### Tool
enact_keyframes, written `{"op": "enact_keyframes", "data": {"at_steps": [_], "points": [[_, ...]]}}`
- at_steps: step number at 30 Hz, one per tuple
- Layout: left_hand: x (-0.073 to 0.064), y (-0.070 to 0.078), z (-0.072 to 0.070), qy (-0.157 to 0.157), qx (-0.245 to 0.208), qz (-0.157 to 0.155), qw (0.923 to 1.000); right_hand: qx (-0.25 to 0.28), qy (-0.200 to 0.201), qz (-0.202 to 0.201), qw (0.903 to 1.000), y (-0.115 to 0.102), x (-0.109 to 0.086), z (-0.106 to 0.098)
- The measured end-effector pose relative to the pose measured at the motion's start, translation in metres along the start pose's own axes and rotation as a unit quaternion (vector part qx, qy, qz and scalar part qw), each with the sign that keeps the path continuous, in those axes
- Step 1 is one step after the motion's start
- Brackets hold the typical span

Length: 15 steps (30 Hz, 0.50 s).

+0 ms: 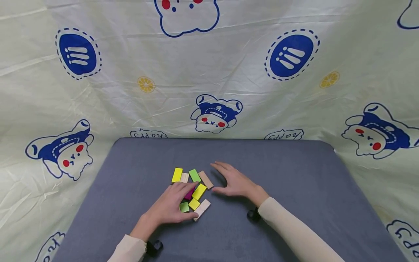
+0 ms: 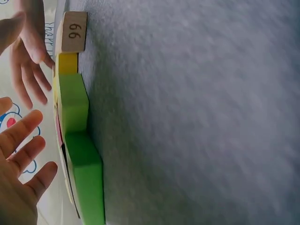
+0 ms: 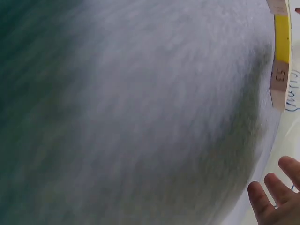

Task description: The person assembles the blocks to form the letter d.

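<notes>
Wooden blocks lie flat in a close cluster left of the table's middle. In the head view my left hand (image 1: 168,205) hovers over the cluster's left side with fingers extended, its thumb near a plain wood block (image 1: 203,209). A purple block (image 1: 190,194) is partly hidden beneath its fingers. Right of the cluster, my right hand (image 1: 238,182) holds nothing, its fingers spread near another plain wood block (image 1: 206,179). Yellow (image 1: 199,191) and light green (image 1: 194,175) blocks lie between the hands. The left wrist view adds a dark green block (image 2: 86,173) and a wood block marked 66 (image 2: 74,32).
A grey cloth-covered table (image 1: 281,167) extends around the blocks. Behind it and along both sides hangs a pale curtain (image 1: 242,58) printed with cartoon figures. A black wrist strap (image 1: 253,215) shows at the right cuff, and a similar one (image 1: 154,248) at the left.
</notes>
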State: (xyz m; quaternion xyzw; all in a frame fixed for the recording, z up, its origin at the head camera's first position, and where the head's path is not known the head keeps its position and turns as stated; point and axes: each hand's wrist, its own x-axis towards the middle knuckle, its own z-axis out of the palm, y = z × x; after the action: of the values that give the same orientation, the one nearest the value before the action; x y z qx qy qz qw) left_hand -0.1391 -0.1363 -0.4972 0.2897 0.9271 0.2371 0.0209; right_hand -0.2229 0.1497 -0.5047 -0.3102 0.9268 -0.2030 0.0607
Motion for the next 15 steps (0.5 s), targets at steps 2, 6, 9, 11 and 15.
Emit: {"op": "enact_keyframes", "data": {"at_steps": [2,6,9,11,15], "points": [[0.002,0.0,0.003,-0.004,0.001,0.002,1.0,0.013,-0.01,-0.004,0.9998,-0.004,0.005,0.003],[0.006,0.001,0.007,-0.011,-0.002,0.012,0.9999,0.029,-0.029,-0.001,0.9992,-0.01,0.014,0.009],[0.006,0.001,0.009,-0.014,-0.001,0.012,0.9998,0.035,-0.036,0.007,0.9987,-0.012,0.019,0.013],[0.005,0.002,0.009,-0.014,0.003,0.01,0.9998,0.036,-0.039,0.008,0.9986,-0.012,0.022,0.014],[0.003,0.002,0.011,-0.015,0.002,0.001,0.9999,0.035,-0.045,0.004,0.9983,-0.011,0.026,0.017]]}}
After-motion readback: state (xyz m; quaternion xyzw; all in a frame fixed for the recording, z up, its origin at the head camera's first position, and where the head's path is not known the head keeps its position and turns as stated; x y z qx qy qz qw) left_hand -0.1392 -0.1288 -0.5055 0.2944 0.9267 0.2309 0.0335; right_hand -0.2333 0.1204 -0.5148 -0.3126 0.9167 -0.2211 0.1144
